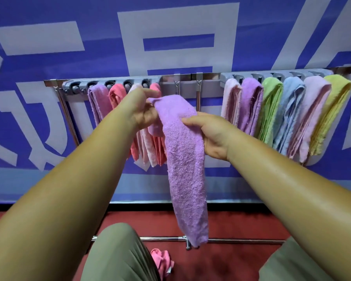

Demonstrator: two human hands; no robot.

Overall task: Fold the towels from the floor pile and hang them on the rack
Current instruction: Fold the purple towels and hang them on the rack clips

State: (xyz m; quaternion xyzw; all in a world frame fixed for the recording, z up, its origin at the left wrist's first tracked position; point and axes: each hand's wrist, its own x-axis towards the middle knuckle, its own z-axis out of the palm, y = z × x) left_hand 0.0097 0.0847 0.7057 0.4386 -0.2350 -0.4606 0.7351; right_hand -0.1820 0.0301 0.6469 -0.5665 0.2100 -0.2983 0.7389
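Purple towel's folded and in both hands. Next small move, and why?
Probably raise the purple towel toward the free-looking clip at the rack's left end. The left hand pinches its top, the right hand grips lower, and it already hangs folded narrow.

**Head camera, sole view**

Worn on the head, facing forward and down. Close to the rack [186, 77], set before the blue banner [101, 47], both filling the upper half. Left hand [144, 113] and right hand [210, 136] near centre, within arm's reach, both gripping the purple towel [185, 169]. Red floor [231, 224] and knees [118, 250] along the bottom edge. Wide-angle bend toward the margins.
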